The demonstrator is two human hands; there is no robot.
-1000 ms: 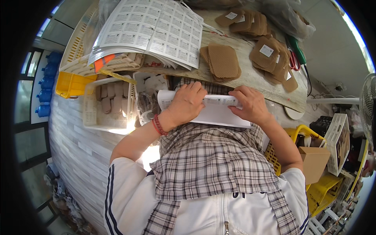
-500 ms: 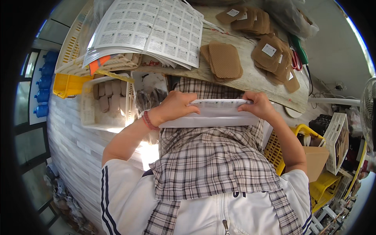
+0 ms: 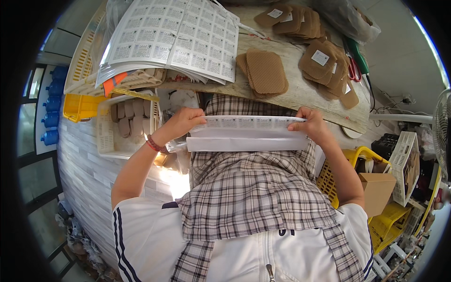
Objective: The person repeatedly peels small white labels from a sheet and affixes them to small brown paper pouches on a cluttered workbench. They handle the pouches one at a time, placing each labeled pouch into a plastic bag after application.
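Observation:
A white label sheet, folded or curled lengthwise with a row of printed labels along its upper edge, is stretched out above my checked apron. My left hand pinches its upper left corner. At the other end, my right hand grips the upper right corner between thumb and fingers. Beyond it on the table lies a small stack of brown textured pads with rounded corners. Further right are more brown pads carrying small white labels.
A stack of printed label sheets rests on a cream basket at the far left. Below it stands a crate of beige rolled pieces. Red-handled scissors and a green-handled tool lie at the right. Yellow baskets stand by my right arm.
My left hand has slid left along the sheet to its corner, so more of the printed edge shows. The right hand stays at its end, with its grip slightly shifted.

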